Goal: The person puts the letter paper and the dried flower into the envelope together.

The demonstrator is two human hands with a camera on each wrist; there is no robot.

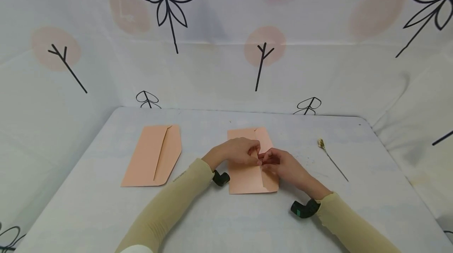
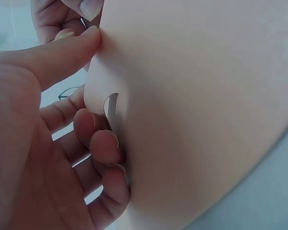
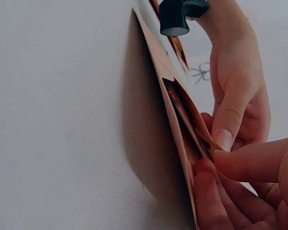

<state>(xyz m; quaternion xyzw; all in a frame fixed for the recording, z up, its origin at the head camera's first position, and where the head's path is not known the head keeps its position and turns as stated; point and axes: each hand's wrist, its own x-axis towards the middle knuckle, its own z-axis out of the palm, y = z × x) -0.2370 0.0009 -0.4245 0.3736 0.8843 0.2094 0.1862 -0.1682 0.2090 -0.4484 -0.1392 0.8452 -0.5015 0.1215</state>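
Note:
A peach paper envelope [image 1: 245, 180] lies in the middle of the table under both hands. My left hand [image 1: 238, 151] pinches the edge of its opening between thumb and fingers. From the other side, my right hand [image 1: 288, 168] pinches at the same edge, its thumb [image 3: 252, 162] close to the left thumb. The right wrist view shows the envelope's opening [image 3: 182, 117] spread apart, with some right fingertips at the gap. Something thin and dark shows inside; I cannot tell what it is.
A second peach envelope [image 1: 143, 158] lies on the table to the left. On the right lies a dried flower [image 1: 321, 144] with a long thin stem. A patterned white cloth [image 1: 212, 76] hangs behind the table [image 1: 219, 221].

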